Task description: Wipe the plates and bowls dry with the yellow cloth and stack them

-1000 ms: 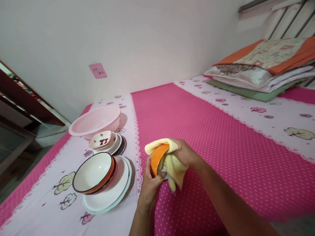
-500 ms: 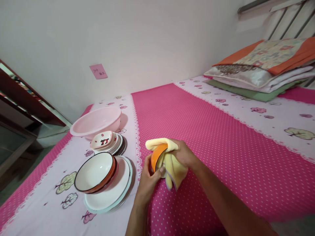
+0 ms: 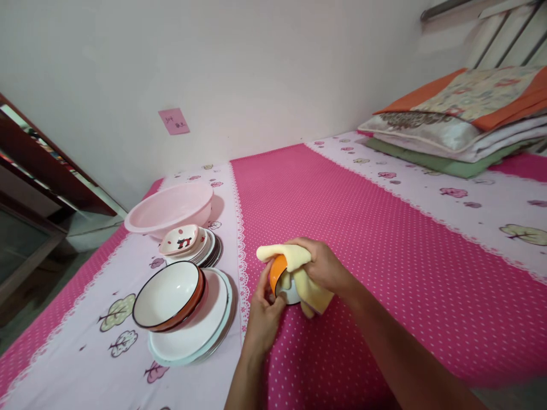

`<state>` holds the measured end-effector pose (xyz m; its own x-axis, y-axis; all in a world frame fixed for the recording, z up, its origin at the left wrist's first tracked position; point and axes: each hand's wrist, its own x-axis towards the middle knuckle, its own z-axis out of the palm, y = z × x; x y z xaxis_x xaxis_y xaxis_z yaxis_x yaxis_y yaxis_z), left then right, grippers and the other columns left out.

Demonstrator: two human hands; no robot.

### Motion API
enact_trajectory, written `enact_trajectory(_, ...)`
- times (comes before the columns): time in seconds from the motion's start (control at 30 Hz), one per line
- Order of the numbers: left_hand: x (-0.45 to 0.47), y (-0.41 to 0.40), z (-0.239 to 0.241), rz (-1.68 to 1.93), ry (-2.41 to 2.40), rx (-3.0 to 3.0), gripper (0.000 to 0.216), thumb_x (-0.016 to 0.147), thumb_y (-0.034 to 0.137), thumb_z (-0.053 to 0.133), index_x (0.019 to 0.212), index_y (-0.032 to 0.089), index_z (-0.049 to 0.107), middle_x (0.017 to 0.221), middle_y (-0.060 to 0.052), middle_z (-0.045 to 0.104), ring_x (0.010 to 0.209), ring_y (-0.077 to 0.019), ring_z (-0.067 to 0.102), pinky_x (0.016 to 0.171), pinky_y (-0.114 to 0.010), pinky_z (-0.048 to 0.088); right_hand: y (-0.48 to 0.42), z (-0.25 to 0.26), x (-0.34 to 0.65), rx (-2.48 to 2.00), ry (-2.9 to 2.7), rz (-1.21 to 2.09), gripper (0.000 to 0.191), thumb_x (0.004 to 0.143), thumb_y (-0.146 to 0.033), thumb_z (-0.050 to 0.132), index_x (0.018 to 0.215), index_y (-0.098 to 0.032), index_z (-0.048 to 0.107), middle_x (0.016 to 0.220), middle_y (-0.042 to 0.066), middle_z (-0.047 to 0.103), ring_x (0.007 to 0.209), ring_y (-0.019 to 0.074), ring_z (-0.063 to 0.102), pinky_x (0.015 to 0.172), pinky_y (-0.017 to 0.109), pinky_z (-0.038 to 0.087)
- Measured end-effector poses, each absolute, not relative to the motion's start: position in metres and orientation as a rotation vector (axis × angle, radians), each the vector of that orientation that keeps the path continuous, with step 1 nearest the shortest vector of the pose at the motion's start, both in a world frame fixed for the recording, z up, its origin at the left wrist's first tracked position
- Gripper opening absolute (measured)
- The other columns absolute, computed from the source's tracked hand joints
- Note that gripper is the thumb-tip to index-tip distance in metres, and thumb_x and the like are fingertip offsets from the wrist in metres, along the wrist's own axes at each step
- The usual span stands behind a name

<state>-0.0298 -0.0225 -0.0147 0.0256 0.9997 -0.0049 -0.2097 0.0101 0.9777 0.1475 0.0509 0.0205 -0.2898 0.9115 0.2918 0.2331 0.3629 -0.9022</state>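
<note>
My left hand (image 3: pixel 264 316) grips a small orange bowl (image 3: pixel 278 274) with a white inside, held on its side above the pink dotted bedspread (image 3: pixel 363 228). My right hand (image 3: pixel 327 267) is closed on a pale yellow cloth (image 3: pixel 299 270) that is pressed over and into the bowl. Part of the bowl is hidden by the cloth and my fingers.
To the left lie a brown-rimmed white bowl (image 3: pixel 168 289) on stacked plates (image 3: pixel 200 330), a small patterned dish (image 3: pixel 182 240) on another plate stack, and a pink basin (image 3: pixel 171 206). Folded bedding (image 3: pixel 461 119) sits at the far right. A dark wooden shelf (image 3: pixel 29 188) stands left of the bed.
The bowl has turned in my hands so more of its white inside shows. The cloth has shifted over its rim, and the view has drifted slightly.
</note>
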Motion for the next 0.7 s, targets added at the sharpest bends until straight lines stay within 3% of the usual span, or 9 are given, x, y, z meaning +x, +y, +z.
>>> enact_trajectory(0.1,-0.031,-0.021,-0.019,1.35,1.018,1.013,0.077,0.08,0.031,0.083,0.152,0.027,0.056,0.149,-0.011,0.066,0.136,-0.0314,0.061,0.111,-0.04,0.049,0.061,0.003,0.141,-0.988,-1.437,1.204,0.033,0.075,-0.021,0.07,0.107,-0.021,0.078,0.1,0.003,0.079,0.091,0.0236,0.072,0.078,0.031,0.054)
enact_trajectory(0.37,-0.016,-0.025,-0.008,1.487,0.865,0.681,0.074,0.083,0.031,0.082,0.15,0.034,0.053,0.151,-0.008,0.064,0.133,-0.0272,0.064,0.111,-0.038,0.05,0.056,-0.025,0.099,-0.965,-0.786,1.493,0.042,0.064,-0.037,0.076,0.102,-0.02,0.071,0.098,0.007,0.081,0.087,0.0291,0.076,0.083,0.041,0.061)
enact_trajectory(0.47,-0.019,-0.024,-0.004,1.43,0.85,0.711,0.076,0.082,0.031,0.084,0.151,0.035,0.051,0.15,-0.007,0.065,0.13,-0.0262,0.066,0.107,-0.036,0.053,0.056,-0.026,0.102,-0.993,-0.83,1.478,0.043,0.063,-0.033,0.072,0.103,-0.019,0.071,0.098,0.008,0.081,0.087,0.0295,0.077,0.083,0.041,0.062)
enact_trajectory(0.7,-0.041,-0.019,-0.01,1.324,1.138,1.072,0.07,0.084,0.047,0.083,0.146,0.024,0.06,0.127,-0.012,0.076,0.107,-0.0275,0.075,0.091,-0.037,0.059,0.068,-0.011,0.144,-1.062,-1.118,1.349,0.034,0.064,-0.025,0.073,0.097,-0.018,0.076,0.093,0.004,0.079,0.084,0.023,0.072,0.074,0.031,0.056)
